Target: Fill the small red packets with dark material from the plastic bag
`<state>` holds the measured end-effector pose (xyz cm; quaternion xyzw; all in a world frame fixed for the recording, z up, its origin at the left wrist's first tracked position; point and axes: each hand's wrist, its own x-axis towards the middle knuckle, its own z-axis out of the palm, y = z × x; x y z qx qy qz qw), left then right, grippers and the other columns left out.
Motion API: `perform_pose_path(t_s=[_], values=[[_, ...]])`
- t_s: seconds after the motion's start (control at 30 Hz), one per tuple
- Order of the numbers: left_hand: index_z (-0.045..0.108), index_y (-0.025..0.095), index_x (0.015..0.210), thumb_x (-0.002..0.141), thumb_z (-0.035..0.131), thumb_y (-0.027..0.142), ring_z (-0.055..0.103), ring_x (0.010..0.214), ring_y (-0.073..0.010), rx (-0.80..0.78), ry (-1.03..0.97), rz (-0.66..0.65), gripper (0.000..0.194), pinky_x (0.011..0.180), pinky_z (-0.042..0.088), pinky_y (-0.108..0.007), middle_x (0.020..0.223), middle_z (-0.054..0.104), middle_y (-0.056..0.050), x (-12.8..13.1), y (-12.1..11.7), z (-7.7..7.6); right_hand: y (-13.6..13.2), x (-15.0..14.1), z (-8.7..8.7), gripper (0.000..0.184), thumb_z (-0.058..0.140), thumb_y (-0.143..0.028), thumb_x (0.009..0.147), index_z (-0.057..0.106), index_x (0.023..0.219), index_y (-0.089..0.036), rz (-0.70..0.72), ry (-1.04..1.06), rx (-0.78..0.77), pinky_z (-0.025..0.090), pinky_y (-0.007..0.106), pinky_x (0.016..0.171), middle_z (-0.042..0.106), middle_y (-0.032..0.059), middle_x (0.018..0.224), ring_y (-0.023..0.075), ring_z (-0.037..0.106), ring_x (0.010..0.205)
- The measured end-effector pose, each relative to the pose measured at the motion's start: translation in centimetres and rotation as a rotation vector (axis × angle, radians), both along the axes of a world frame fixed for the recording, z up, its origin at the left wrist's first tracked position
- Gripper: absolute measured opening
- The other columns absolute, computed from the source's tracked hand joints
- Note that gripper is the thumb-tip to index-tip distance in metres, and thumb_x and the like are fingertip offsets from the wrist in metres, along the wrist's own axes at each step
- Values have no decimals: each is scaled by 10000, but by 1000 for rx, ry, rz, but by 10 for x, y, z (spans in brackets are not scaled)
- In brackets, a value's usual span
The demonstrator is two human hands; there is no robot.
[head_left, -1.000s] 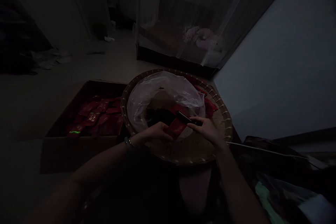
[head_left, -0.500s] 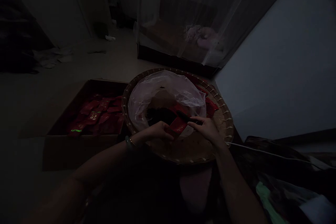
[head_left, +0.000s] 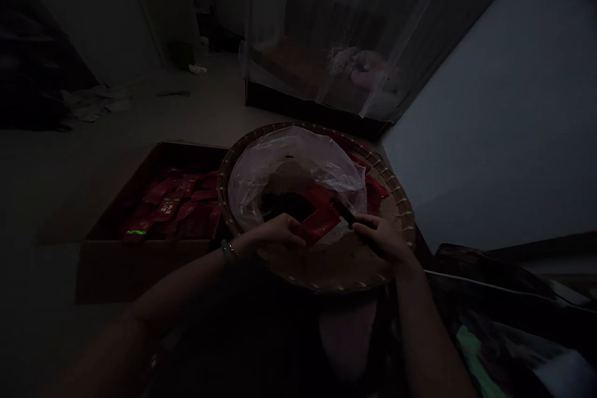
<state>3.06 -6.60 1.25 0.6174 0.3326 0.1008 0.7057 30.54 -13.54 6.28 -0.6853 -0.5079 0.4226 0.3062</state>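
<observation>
Bag lies in tray, box left, bed probably behind.

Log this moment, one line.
left hand: holds red packet | right hand: holds dark tool | plastic bag: open in woven basket

We take this for a dim bedroom in a home: sheer netting hangs around a low bed, pinkish soft things (plush or bedding, we can't tell) lie on it, and a plain wall runs alongside.
</observation>
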Motion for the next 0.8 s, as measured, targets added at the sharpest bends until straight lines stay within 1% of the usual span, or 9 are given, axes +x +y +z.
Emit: perform_pose_path(t_s=[0.07,0.23,0.33,0.43,0.5,0.57,0.67,0.73,0.8], values=[[719,104,862,565,780,243,638,606,-129,-12,-1,51,333,580,497,-213,684,696,-14,-3,4,-2,-7,13,-1,593,707,-517,616,688,1065,-130,55,-62,9,454,271,596,702,65,850,176,604,678],[694,86,910,532,809,265,666,620,-153,-88,-35,153,434,613,531,-248,699,707,-39,-14,11,0,-23,15,-13,496,772,-388,562,721,1007,-176,500,-304,-168,482,322,792,722,56,972,256,640,898],[692,86,893,509,823,264,668,616,-153,-106,-43,169,443,613,532,-247,695,706,-39,-17,12,-1,-26,-1,-25,498,748,-313,583,706,1061,-181,589,-364,-237,486,323,795,723,60,1014,265,646,920],[695,86,880,504,825,268,664,609,-156,-95,-40,165,438,612,533,-255,688,701,-33,-18,12,-5,-24,-14,-27,514,713,-281,627,677,1134,-207,627,-316,-198,477,321,850,696,56,1124,259,637,993],[699,85,890,514,819,270,661,615,-155,-72,-40,147,436,612,530,-254,700,702,-31,-19,12,-7,-20,-20,-22,405,676,-337,694,703,1074,-201,603,-293,-141,479,324,847,706,60,1097,254,646,972],[704,86,896,525,810,270,654,617,-150,-46,-39,124,427,606,522,-245,705,700,-25,-19,11,-8,-13,-27,-14,347,577,-427,800,716,1007,-186,463,-309,-14,484,334,823,721,72,1026,246,653,923],[713,90,909,553,788,251,637,613,-134,15,-42,75,398,593,501,-218,701,695,-13,-19,8,-7,3,-46,-6,489,365,-521,913,664,1086,-176,194,-319,289,480,345,807,707,94,1003,236,642,916],[715,91,917,574,767,233,622,602,-121,41,-42,46,375,584,485,-202,692,690,-4,-18,6,-5,16,-62,-5,513,350,-554,917,633,1117,-177,135,-317,481,469,334,820,689,98,1027,227,629,944],[715,91,913,584,751,219,610,589,-112,36,-39,26,354,575,474,-195,680,684,3,-17,3,-3,29,-77,-9,459,406,-559,902,659,965,-182,137,-339,616,461,298,777,691,76,913,201,631,856]])
